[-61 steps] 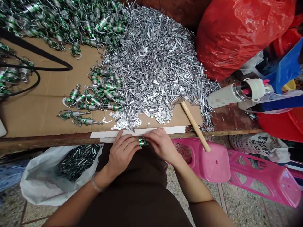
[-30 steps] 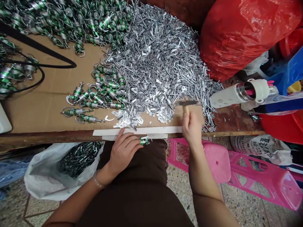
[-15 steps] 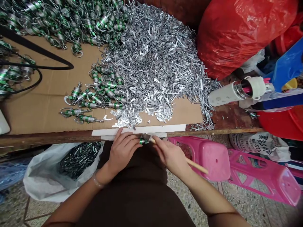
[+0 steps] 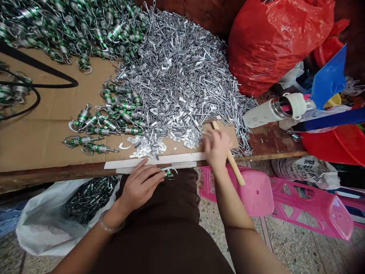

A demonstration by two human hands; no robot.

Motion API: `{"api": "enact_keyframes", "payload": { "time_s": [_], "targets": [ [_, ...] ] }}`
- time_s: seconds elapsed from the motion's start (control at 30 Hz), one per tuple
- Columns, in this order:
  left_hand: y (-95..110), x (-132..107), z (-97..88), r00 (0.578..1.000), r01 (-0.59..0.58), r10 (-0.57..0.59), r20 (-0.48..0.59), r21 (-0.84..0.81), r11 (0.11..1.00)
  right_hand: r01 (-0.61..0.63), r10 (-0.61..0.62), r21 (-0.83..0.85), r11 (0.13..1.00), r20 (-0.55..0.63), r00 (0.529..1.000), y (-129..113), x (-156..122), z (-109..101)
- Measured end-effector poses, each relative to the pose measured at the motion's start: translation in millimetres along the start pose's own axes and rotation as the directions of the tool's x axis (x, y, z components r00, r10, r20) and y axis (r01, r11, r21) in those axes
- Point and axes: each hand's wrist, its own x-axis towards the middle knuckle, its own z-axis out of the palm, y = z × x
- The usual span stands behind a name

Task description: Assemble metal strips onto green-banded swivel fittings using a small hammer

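My left hand [image 4: 142,184] is closed around a small green-and-silver fitting with a curved metal hook [image 4: 168,173] at the bench's front edge. Most of that fitting is hidden by the fingers; the hook end sticks out to the right. Over the cardboard is my right hand [image 4: 217,149], its fingers smeared by motion. A hammer with a wooden handle [image 4: 236,169] passes beneath this hand, its head at the rim of the metal parts; whether the fingers grip it I cannot tell. Several finished-looking green fittings [image 4: 98,147] and a loose silver hook [image 4: 124,146] lie to the left.
A large heap of small metal links and pins [image 4: 182,76] covers the middle of the bench. More green fittings [image 4: 85,26] pile up behind left. A red bag [image 4: 273,45] and a white bottle [image 4: 261,113] stand right. Below are a white sack [image 4: 42,224] and pink stools [image 4: 258,194].
My right hand has moved from the fitting up and right over the cardboard, and the hammer with it. The fitting's hook now shows beside my left hand. The view has shifted slightly.
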Motion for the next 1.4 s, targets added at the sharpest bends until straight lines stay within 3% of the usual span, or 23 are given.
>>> {"api": "enact_keyframes", "payload": {
  "time_s": [0.07, 0.13, 0.23, 0.3, 0.43, 0.5, 0.53, 0.57, 0.67, 0.73, 0.83, 0.93, 1.0, 1.17, 1.27, 1.33, 1.4],
  "targets": [
    [2.9, 2.6, -2.4, 1.0, 0.002, -0.002, -0.011, -0.005, 1.0, 0.105, -0.117, 0.098, 0.99, 0.129, 0.985, -20.8, -12.1, 0.0],
    [6.3, 5.5, -4.0, 1.0, 0.016, -0.016, -0.005, -0.009, 1.0, 0.117, -0.151, 0.169, 0.979, 0.209, 0.966, -35.3, -20.4, -1.5],
    [10.3, 9.1, -5.1, 0.999, 0.04, -0.039, 0.007, -0.023, 0.999, 0.096, -0.183, 0.396, 0.913, 0.191, 0.964, -47.6, -31.1, -11.3],
    [11.8, 11.2, -5.6, 0.998, 0.058, -0.058, -0.005, -0.017, 0.998, 0.158, -0.303, 0.56, 0.813, 0.175, 0.937, -53.9, -40.7, -22.4],
    [14.0, 15.8, -7.8, 0.999, 0.047, -0.047, 0.0, -0.01, 0.999, 0.43, -0.601, 0.611, 0.664, 0.094, 0.794, -61.8, -58.8, -40.3],
    [15.8, 17.9, -8.9, 0.998, 0.057, -0.057, 0.009, -0.04, 0.998, 0.53, -0.689, 0.611, 0.588, 0.035, 0.724, -60.9, -62.2, -42.3],
    [17.0, 18.6, -9.2, 0.997, 0.082, -0.082, 0.005, -0.063, 0.995, 0.531, -0.693, 0.628, 0.568, 0.019, 0.72, -59.4, -62.7, -41.5],
    [18.3, 19.0, -9.2, 0.993, 0.12, -0.121, -0.005, -0.095, 0.988, 0.496, -0.667, 0.653, 0.572, 0.017, 0.745, -57.8, -62.8, -39.9],
    [22.0, 19.2, -8.3, 0.96, 0.271, -0.28, -0.008, -0.224, 0.936, 0.307, -0.475, 0.677, 0.669, 0.071, 0.877, -54.7, -64.8, -32.4],
    [24.0, 19.2, -7.1, 0.933, 0.347, -0.359, 0.011, -0.284, 0.894, 0.259, -0.387, 0.635, 0.728, 0.069, 0.919, -55.9, -69.2, -27.4],
    [26.0, 19.7, -5.8, 0.91, 0.403, -0.412, 0.033, -0.293, 0.867, 0.373, -0.402, 0.52, 0.768, -0.061, 0.914, -60.1, -77.7, -22.7],
    [27.0, 20.9, -5.7, 0.9, 0.434, -0.432, 0.066, -0.248, 0.866, 0.512, -0.464, 0.362, 0.779, -0.217, 0.859, -62.4, -82.8, -21.7],
    [27.0, 21.5, -6.2, 0.909, 0.417, -0.407, 0.09, -0.217, 0.883, 0.53, -0.483, 0.336, 0.779, -0.218, 0.848, -61.9, -83.3, -22.7],
    [21.0, 15.4, -5.6, 0.958, 0.266, -0.244, 0.15, -0.15, 0.952, 0.391, -0.507, 0.503, 0.771, 0.111, 0.855, -59.7, -77.7, -25.9],
    [10.3, 3.5, -0.6, 0.995, 0.035, -0.036, 0.09, 0.008, 0.999, 0.198, -0.421, 0.547, 0.813, 0.318, 0.85, -62.5, -73.4, -23.0],
    [1.5, -5.4, 4.3, 0.991, -0.104, 0.091, 0.101, 0.135, 0.985, 0.086, -0.354, 0.536, 0.84, 0.42, 0.836, -66.1, -71.6, -18.8],
    [-5.3, -11.9, 8.9, 0.984, -0.152, 0.125, 0.127, 0.238, 0.959, 0.049, -0.301, 0.483, 0.874, 0.459, 0.836, -69.2, -70.2, -14.4]
  ]
}}
